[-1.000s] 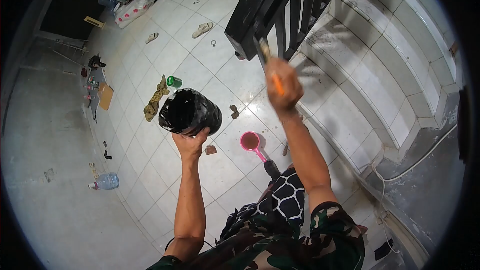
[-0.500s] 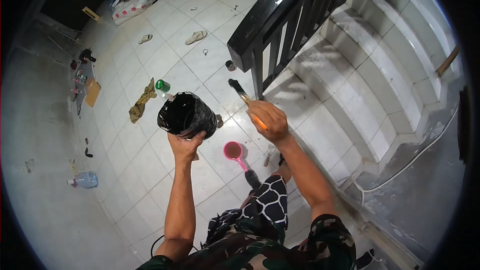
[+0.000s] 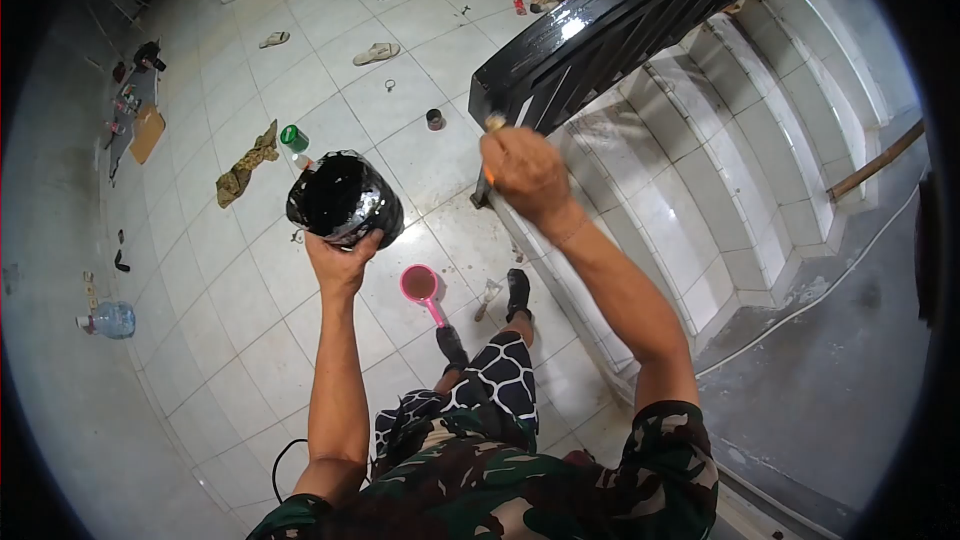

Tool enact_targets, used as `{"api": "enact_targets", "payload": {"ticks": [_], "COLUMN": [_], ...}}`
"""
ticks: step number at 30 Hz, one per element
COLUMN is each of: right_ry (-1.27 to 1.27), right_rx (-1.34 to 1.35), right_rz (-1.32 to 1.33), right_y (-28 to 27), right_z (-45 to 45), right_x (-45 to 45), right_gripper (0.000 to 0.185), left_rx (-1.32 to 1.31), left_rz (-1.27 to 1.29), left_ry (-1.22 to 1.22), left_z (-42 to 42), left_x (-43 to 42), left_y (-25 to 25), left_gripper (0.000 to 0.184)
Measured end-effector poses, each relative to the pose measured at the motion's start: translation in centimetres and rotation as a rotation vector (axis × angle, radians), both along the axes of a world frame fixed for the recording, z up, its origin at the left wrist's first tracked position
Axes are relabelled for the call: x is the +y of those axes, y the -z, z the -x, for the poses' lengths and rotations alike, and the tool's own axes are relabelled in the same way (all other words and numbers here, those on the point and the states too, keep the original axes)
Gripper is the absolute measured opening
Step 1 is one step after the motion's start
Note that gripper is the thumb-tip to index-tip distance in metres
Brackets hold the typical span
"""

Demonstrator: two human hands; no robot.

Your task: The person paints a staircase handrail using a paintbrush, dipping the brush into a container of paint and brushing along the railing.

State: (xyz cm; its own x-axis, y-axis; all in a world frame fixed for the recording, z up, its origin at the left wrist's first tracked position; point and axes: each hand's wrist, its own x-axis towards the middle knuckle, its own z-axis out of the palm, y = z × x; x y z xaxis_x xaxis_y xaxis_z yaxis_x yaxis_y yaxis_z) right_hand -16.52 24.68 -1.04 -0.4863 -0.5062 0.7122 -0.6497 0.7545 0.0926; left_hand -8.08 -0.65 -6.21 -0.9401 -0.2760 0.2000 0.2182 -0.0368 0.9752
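One black-coated container [image 3: 382, 212] sits in the person's left hand [image 3: 338, 262], thumb pressed against its side, above the tiled floor [image 3: 300, 265]. The right hand [image 3: 527, 172] is closed around a paintbrush [image 3: 495, 123], raised at the near end of the black railing [image 3: 600, 28] beside the steps [image 3: 680, 225]; from where I stand, I cannot tell whether its bristles touch. Below, a pink dipper [image 3: 434, 312] holding brown liquid stands near the person's feet [image 3: 517, 292].

held black container [image 3: 375, 210] 1; held brush [image 3: 495, 123] 1; railing [image 3: 570, 37] 1; pink dipper [image 3: 433, 310] 1; sandals [image 3: 376, 54] 2
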Motion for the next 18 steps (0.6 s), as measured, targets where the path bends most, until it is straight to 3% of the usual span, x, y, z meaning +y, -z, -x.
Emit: {"api": "enact_targets", "payload": {"ticks": [2,5,7,8,10,13,16,18], "right_ry": [-0.09,0.248,0.313,0.304,0.289,-0.051,-0.084,0.148], "right_rx": [-0.047,0.051,0.044,0.04,0.053,-0.082,-0.073,0.002], "right_rz": [0.07,-0.019,-0.051,-0.058,-0.32,-0.238,-0.118,-0.129], "right_y": [-0.2,-3.8,-4.8,-4.6,-3.2,-1.7,-3.8,-4.9], "right_z": [-0.2,1.4,3.7,3.8,3.8,0.8,0.1,2.5], "right_x": [-0.2,0.9,1.7,1.4,0.4,-1.8,-1.9,-0.6], "right_gripper": [0.009,0.009,0.007,0.007,0.011,0.01,0.01,0.009], "left_rx": [0.027,0.044,0.047,0.037,0.016,-0.006,0.009,-0.015], "left_rz": [0.016,0.015,0.012,0.023,0.021,-0.012,-0.013,-0.007], "left_ry": [-0.05,-0.102,-0.123,-0.13,-0.133,-0.123,-0.114,-0.116], "left_z": [-0.1,-0.3,-0.6,-0.7,-0.9,-0.8,-0.7,-0.9], "left_x": [-0.7,-1.6,-1.9,-2.1,-2.2,-2.3,-2.6,-2.8], "left_y": [0.0,-0.1,-0.2,-0.2,-0.1,0.4,0.6,1.0], "left_gripper": [0.07,0.07,0.07,0.07,0.07,0.073,0.076,0.077]}}
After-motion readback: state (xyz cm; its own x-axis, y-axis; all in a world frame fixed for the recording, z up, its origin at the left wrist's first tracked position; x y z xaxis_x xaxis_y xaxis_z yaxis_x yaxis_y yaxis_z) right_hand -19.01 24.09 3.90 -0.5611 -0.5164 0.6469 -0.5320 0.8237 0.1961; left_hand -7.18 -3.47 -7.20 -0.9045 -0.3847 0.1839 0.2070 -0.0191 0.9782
